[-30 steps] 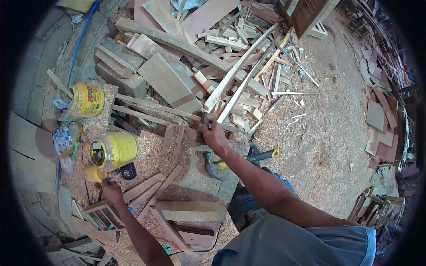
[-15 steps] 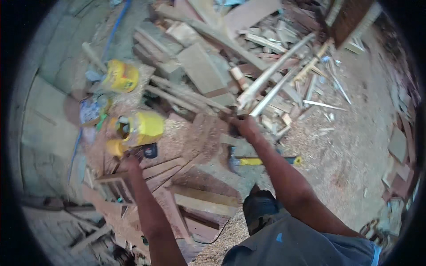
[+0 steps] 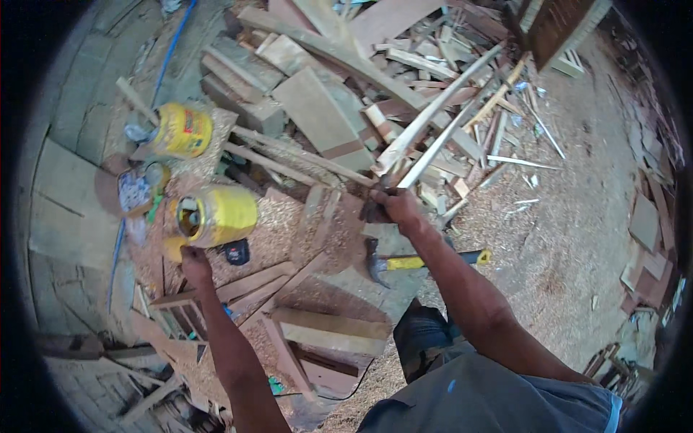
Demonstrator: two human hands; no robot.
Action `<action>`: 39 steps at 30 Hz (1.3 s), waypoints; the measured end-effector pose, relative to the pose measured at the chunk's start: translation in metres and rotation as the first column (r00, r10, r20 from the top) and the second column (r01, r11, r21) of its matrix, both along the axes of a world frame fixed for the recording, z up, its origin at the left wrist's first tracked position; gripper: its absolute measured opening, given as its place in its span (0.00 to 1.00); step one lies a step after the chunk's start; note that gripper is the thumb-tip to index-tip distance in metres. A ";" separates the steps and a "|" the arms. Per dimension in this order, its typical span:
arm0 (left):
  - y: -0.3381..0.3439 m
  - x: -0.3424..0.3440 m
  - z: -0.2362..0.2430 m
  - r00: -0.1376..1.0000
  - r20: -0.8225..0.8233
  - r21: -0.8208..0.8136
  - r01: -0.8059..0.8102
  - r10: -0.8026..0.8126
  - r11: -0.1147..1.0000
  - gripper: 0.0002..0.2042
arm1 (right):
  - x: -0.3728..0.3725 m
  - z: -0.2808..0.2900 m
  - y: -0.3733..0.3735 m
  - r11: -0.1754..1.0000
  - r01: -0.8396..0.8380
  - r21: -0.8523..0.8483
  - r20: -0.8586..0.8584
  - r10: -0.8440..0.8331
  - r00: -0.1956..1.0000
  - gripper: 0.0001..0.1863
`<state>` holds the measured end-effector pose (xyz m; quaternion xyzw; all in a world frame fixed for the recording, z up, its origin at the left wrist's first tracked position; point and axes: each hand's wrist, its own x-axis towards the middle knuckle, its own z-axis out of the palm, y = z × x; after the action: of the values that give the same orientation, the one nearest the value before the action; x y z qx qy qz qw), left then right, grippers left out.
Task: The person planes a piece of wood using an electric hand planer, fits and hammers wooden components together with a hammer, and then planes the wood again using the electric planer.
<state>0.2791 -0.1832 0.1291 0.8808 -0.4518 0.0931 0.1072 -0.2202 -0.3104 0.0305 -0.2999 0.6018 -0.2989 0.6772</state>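
Observation:
My left hand [image 3: 195,265] is closed at the edge of a round yellow lid [image 3: 172,249]. Just beyond it, a yellow plastic jar [image 3: 234,214] lies on its side, its open mouth toward the left. A small black object [image 3: 236,252] sits against the jar's near side. My right hand [image 3: 398,207] is closed around something dark and brownish at the near ends of two long pale wooden strips [image 3: 440,149]; its fingers hide most of that thing. Nearer to me, below that hand, lies a claw hammer [image 3: 404,263] with a yellow and black handle.
A second yellow jar [image 3: 185,130] stands at the far left with a stick in it. Scrap wood [image 3: 317,108] is heaped ahead. Boards [image 3: 336,330] lie close in front of me. Sawdust [image 3: 548,252] covers the floor at right. A blue hose [image 3: 173,50] runs along the left.
The whole view has shifted slightly, moving things a little to the left. My left hand and the yellow lid have moved slightly away from the jar. My right hand stays by the strip ends.

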 end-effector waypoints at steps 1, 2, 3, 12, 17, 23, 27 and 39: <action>-0.002 0.001 -0.003 1.000 -0.010 -0.002 0.014 -0.014 1.000 0.10 | 0.002 -0.015 0.002 0.996 0.058 0.069 0.125 -0.066 0.990 0.18; 0.003 0.007 -0.006 0.963 -0.267 -0.146 -0.075 0.034 0.986 0.10 | 0.006 -0.014 0.004 0.996 0.059 0.073 0.127 -0.068 0.990 0.18; 0.010 0.017 -0.007 0.860 -0.509 -0.260 -0.196 0.038 0.945 0.09 | 0.009 -0.007 0.005 0.995 0.026 0.093 0.171 -0.042 0.984 0.17; 0.019 -0.041 0.025 0.772 -0.635 -0.422 -0.320 -0.025 0.848 0.22 | -0.009 -0.010 -0.002 0.967 -0.252 -0.017 -0.090 0.250 0.964 0.22; 0.019 -0.176 0.060 0.402 -0.915 -0.269 -0.617 0.003 0.740 0.15 | -0.018 -0.009 0.001 0.967 -0.250 0.049 0.029 0.248 0.968 0.22; -0.032 -0.312 0.036 0.133 -0.991 -0.046 -0.277 -0.009 0.960 0.10 | -0.012 -0.003 0.013 0.959 -0.258 -0.121 -0.059 0.252 0.966 0.27; -0.098 -0.360 0.015 0.562 -0.740 -0.249 0.282 -0.371 0.926 0.10 | -0.002 0.012 0.020 0.926 -0.276 -0.256 -0.342 0.180 0.922 0.27; -0.140 -0.381 -0.037 0.548 -0.746 -0.018 0.552 -0.379 0.833 0.06 | -0.047 0.036 0.089 0.710 -0.578 -0.401 -0.616 0.258 0.744 0.18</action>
<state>-0.1015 -0.3233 0.0922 0.6967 -0.5974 -0.3437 0.1992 -0.2676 -0.2217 0.0669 -0.6898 0.5543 -0.2036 0.4189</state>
